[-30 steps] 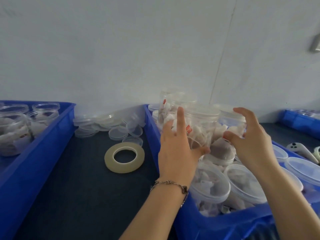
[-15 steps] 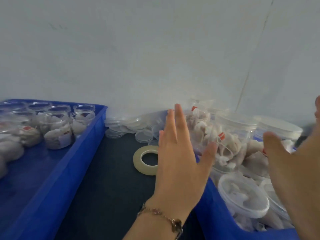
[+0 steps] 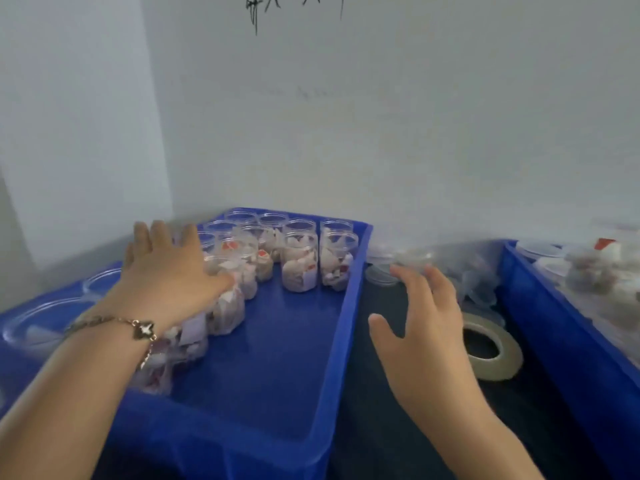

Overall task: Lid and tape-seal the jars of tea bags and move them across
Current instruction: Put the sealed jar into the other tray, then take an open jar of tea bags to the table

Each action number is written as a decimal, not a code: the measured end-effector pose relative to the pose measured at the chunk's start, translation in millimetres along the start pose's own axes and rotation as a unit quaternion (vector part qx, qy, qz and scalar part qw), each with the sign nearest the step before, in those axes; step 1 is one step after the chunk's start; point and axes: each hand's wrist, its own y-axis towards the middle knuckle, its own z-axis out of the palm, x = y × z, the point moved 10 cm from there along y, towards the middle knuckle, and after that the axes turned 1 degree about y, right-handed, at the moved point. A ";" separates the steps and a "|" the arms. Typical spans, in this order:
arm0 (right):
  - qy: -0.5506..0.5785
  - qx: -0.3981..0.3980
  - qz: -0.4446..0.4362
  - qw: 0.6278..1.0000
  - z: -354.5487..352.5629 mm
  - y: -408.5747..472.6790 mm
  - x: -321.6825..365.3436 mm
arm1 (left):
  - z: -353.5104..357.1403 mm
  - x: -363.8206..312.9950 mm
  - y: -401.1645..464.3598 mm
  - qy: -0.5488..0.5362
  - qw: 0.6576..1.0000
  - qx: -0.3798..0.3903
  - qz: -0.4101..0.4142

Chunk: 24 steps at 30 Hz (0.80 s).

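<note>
Several clear, unlidded jars of tea bags (image 3: 300, 261) stand in the left blue bin (image 3: 346, 323). My left hand (image 3: 166, 268), fingers spread and straight, reaches over the jars at the bin's left side; it holds nothing. My right hand (image 3: 426, 327) hovers open above the dark table between the bins, holding nothing. Just right of it lies a roll of tape (image 3: 491, 348) flat on the table. Loose clear lids (image 3: 384, 275) sit against the wall. At the far right, the right blue bin (image 3: 554, 327) holds lidded jars (image 3: 540, 249).
A white wall runs close behind both bins. The dark table strip (image 3: 398, 427) between the bins is narrow. Crumpled clear plastic (image 3: 474, 271) lies behind the tape roll.
The view has swung left from the right bin to the left bin. Both hands moved left with it, the left hand now over the unlidded jars, the right over the table.
</note>
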 end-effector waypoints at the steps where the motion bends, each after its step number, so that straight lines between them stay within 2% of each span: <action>1: -0.002 0.011 -0.006 1.000 14.1 4.5 7.3 | 8.3 15.4 5.1 -0.024 1.000 0.013 -0.011; 3: -0.010 0.024 -0.006 1.000 40.5 15.1 19.7 | 29.3 38.2 11.1 -0.038 0.998 0.055 -0.021; 7: -0.027 0.061 -0.012 0.998 89.2 24.9 43.0 | 62.9 70.2 17.9 0.050 0.993 0.101 -0.030; 11: -0.090 0.141 -0.026 0.986 129.7 18.4 45.8 | 73.3 86.5 20.8 0.076 0.991 0.090 -0.063; 13: -0.083 0.175 -0.019 0.981 137.1 16.3 41.5 | 73.4 85.2 23.7 0.085 0.991 0.080 -0.064; 21: -0.112 0.207 -0.057 0.970 139.6 10.2 49.9 | 81.8 75.9 38.2 0.185 0.978 0.094 -0.034; 24: -0.113 0.219 -0.065 0.967 141.2 8.3 51.9 | 79.2 74.5 42.3 0.186 0.981 0.053 -0.030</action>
